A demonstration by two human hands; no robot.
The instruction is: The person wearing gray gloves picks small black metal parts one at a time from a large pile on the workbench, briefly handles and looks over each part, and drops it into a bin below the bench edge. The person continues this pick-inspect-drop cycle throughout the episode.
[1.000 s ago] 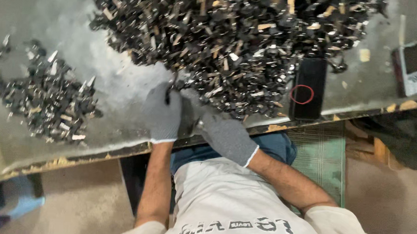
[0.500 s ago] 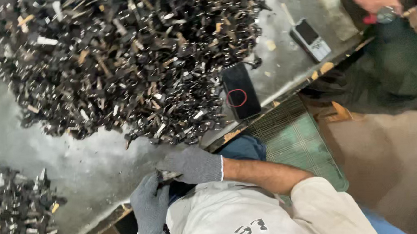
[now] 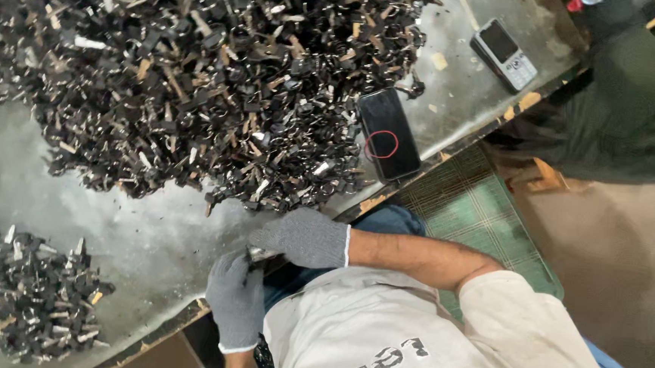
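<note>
Both gloved: left hand and right hand pinch one small metal piece together, just below big scrap pile.

A black smartphone and a grey keypad phone lie on the metal table.

Even, fairly bright overhead light w/ soft shadows; dull glare is seen on the grey metal tabletop; edges slightly blurred.

A small shiny metal part sits pinched between two grey-gloved hands at the table's near edge.
</note>
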